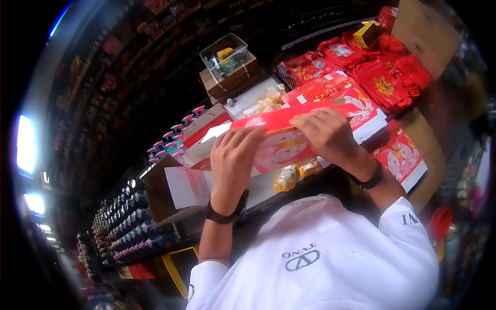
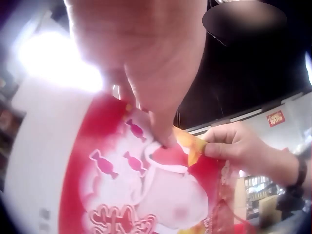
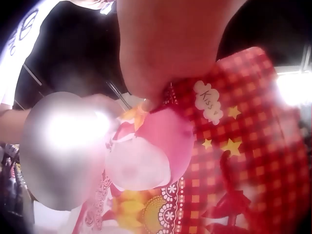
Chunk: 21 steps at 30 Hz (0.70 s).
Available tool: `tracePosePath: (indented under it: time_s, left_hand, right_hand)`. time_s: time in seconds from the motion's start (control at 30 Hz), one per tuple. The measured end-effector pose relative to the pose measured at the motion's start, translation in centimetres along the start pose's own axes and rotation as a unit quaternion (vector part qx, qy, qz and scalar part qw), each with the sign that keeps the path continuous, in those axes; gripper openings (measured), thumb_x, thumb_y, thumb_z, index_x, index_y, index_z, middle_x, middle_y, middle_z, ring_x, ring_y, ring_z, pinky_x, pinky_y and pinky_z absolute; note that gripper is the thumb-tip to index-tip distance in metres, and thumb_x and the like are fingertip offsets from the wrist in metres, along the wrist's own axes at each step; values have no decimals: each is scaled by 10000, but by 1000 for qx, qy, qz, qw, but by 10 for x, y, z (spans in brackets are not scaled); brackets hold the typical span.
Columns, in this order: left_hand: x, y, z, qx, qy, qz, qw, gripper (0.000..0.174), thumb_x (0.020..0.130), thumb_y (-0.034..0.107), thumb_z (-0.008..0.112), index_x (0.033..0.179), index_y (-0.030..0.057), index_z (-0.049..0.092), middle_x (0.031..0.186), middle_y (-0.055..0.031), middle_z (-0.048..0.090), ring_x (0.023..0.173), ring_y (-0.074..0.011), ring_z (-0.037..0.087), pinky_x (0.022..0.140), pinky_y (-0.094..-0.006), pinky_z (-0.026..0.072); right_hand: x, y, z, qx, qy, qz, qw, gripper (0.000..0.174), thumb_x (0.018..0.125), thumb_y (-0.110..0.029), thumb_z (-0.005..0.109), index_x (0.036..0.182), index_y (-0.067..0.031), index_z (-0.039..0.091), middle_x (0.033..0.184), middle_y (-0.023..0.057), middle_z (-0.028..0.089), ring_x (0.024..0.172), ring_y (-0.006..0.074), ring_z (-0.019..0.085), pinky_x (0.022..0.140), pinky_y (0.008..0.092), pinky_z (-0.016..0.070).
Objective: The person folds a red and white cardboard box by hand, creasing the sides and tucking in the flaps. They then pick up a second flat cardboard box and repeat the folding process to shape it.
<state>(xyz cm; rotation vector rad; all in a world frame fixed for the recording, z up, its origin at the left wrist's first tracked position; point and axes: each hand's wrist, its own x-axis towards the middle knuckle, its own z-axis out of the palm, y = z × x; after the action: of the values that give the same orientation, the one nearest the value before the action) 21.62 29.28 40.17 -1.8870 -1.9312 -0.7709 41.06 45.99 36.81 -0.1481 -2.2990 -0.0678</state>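
Note:
A red and pink printed carton [image 1: 284, 150] is held up in front of the body by both hands. The left hand [image 1: 232, 155] grips its top edge near the white end flap, fingers over the edge. Farther right along the same edge, the right hand [image 1: 328, 135] pinches the carton. In the left wrist view the left hand [image 2: 141, 58] covers part of the candy-printed panel [image 2: 112, 170], and the right hand [image 2: 243, 151] pinches a yellow printed corner. The right wrist view shows the right hand [image 3: 170, 44] at the top edge, beside a red checked side [image 3: 248, 146].
Flat printed cartons [image 1: 398, 155] and red packages [image 1: 382, 82] lie to the right. Yellow wrapped packets [image 1: 285, 178] are below the held carton. A clear bin [image 1: 225, 51] stands on a box behind. Rows of bottles [image 1: 129, 217] and an open cardboard box [image 1: 157, 188] are at left.

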Motion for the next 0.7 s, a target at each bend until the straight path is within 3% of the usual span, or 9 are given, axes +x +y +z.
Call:
tracePosePath:
  time_s: [0.03, 0.13, 0.23, 0.33, 0.4, 0.57, 0.7]
  left_hand:
    - [-1, 2, 5, 0, 28, -9, 1000, 194, 873, 133, 792, 1065, 112, 785, 968, -48, 768, 915, -250, 724, 791, -366, 561]
    - [-11, -2, 10, -2, -4, -50, 999, 283, 790, 49, 724, 1060, 132, 749, 967, -39, 736, 903, -261, 704, 763, -380, 543]
    - [-15, 6, 15, -17, -20, -47, 999, 163, 857, 125, 797, 1018, 127, 775, 933, -38, 763, 839, -235, 721, 726, -353, 559]
    - [-18, 16, 22, -12, -8, -65, 998, 143, 869, 133, 785, 1012, 135, 775, 932, -39, 762, 860, -238, 723, 741, -356, 559]
    - [-18, 18, 26, -25, 16, -32, 999, 151, 879, 99, 758, 1028, 120, 769, 943, -44, 761, 894, -250, 725, 794, -362, 552]
    - [-26, 15, 22, -46, 11, -18, 999, 202, 863, 16, 723, 1042, 101, 757, 959, -60, 759, 925, -255, 724, 821, -361, 533]
    - [-49, -12, 1, -5, 3, -83, 997, 209, 862, 6, 722, 1045, 100, 758, 959, -64, 759, 929, -255, 723, 816, -366, 522]
  right_hand:
    - [-2, -1, 1, -2, -4, 0, 1000, 290, 838, -135, 732, 1109, -31, 722, 1002, 97, 768, 931, 234, 750, 843, 366, 570]
    - [-4, -8, 6, -4, -10, -4, 1000, 292, 837, -153, 732, 1109, -50, 718, 967, 84, 760, 910, 224, 747, 824, 354, 566]
    - [-4, -18, 14, 1, -21, -3, 1000, 253, 832, -164, 733, 1069, -80, 705, 878, 52, 730, 847, 198, 735, 758, 336, 553]
    - [-7, -20, 20, -1, -37, -5, 999, 214, 825, -173, 737, 1022, -109, 686, 805, 17, 689, 786, 170, 716, 686, 322, 529]
    - [-10, -22, 26, 15, -22, 4, 1000, 189, 820, -173, 739, 989, -122, 673, 778, 2, 668, 761, 156, 705, 648, 317, 511]
    - [-8, -21, 25, 40, -25, -29, 998, 252, 820, -150, 735, 1066, -105, 698, 797, 18, 690, 757, 177, 715, 684, 328, 551]
    - [-14, 1, 1, 41, -47, -3, 998, 266, 825, -115, 731, 1087, -71, 718, 865, 49, 738, 789, 199, 735, 718, 331, 578]
